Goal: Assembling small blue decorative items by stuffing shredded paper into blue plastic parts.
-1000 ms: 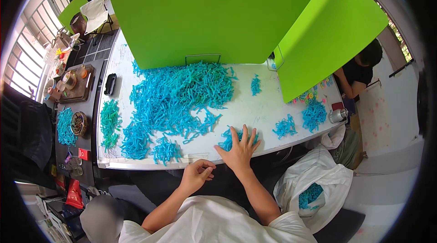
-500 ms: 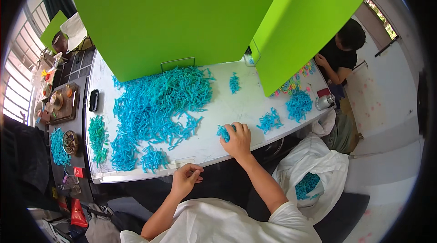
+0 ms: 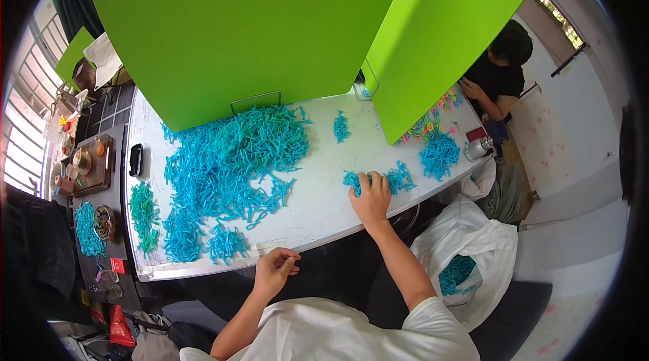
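My right hand (image 3: 371,203) lies palm down near the front edge of the white table, its fingers curled over a handful of small blue plastic pieces (image 3: 351,178). Part of that handful is covered by the hand. Right beside the fingers is another small cluster of blue pieces (image 3: 404,177). My left hand (image 3: 276,273) hovers at the table's front edge with its fingers curled in, and no object shows in it. A large heap of blue and teal pieces (image 3: 230,151) spreads over the left half of the table (image 3: 318,188).
Green partition boards (image 3: 250,30) stand along the back. A blue pile (image 3: 439,156), colourful rings (image 3: 426,128) and a metal bottle (image 3: 478,148) are at the right. A white sack (image 3: 493,259) holds more blue pieces. Across the right partition, a person (image 3: 503,77) sits.
My right hand has slid to the right along the table with the blue pieces, up against the neighbouring cluster. My left hand has stayed nearly still. The view has shifted slightly.
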Tool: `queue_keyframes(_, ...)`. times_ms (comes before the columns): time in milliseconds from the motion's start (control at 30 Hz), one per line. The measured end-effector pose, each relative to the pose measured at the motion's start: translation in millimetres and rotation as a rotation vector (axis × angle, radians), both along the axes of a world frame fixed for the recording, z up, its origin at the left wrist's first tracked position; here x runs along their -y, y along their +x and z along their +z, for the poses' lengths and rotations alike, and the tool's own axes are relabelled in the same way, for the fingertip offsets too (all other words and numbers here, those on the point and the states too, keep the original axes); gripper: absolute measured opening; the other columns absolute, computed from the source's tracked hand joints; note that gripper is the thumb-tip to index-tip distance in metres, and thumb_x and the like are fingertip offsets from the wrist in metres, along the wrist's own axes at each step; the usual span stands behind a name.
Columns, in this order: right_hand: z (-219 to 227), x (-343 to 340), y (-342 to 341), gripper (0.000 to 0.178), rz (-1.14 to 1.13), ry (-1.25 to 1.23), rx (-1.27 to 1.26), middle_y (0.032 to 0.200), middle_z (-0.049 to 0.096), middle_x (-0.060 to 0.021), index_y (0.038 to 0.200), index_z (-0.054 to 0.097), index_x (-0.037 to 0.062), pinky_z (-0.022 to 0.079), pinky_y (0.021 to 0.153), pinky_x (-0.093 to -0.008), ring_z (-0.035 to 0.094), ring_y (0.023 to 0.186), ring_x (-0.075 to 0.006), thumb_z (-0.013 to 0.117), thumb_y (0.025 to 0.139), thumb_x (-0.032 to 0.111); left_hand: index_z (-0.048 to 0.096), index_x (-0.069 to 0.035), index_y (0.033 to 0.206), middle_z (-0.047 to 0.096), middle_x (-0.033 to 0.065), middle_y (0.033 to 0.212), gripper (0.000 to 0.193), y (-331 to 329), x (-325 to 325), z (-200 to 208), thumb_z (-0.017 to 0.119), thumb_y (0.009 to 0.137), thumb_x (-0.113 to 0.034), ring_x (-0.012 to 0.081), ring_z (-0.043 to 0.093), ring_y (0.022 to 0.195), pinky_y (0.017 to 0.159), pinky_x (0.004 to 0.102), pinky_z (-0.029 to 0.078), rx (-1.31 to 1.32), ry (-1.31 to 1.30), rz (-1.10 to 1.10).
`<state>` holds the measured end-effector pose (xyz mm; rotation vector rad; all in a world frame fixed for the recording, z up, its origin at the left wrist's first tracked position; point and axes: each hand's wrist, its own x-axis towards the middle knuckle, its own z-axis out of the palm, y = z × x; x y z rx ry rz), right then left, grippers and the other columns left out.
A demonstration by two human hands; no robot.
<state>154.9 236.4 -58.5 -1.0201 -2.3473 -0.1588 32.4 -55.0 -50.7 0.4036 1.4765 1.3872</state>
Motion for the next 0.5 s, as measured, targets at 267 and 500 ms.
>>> queue_keyframes(267, 17.0, -8.9, 18.0, 0.044, -0.101, 0.11, 0.062, 0.12, 0.054, -0.013, 0.106, 0.066, 0.0128, 0.037, 0.096, -0.0609, 0.046, 0.118, -0.0379, 0.076, 0.064, 0.016, 0.063, 0.001, 0.105, 0.07, 0.0099, 0.099, 0.01, -2.4, 3.3, -3.1, 0.058, 0.098, -0.004, 0.015, 0.068, 0.076, 0.07, 0.0278, 0.059, -0.013, -0.01, 0.007)
queue_keyframes(500, 8.8, -36.8, 40.2, 0.045, -0.071, 0.018, -0.083, 0.125, 0.05, -0.0164, 0.11, 0.065, 0.0104, 0.039, 0.102, -0.0539, 0.045, 0.121, -0.0416, 0.075, 0.066, 0.009, 0.064, 0.0, 0.104, 0.07, 0.0095, 0.099, 0.01, -2.9, 1.3, -2.6, 0.059, 0.098, -0.005, 0.0148, 0.068, 0.077, 0.069, 0.0277, 0.059, 0.039, -0.028, 0.023)
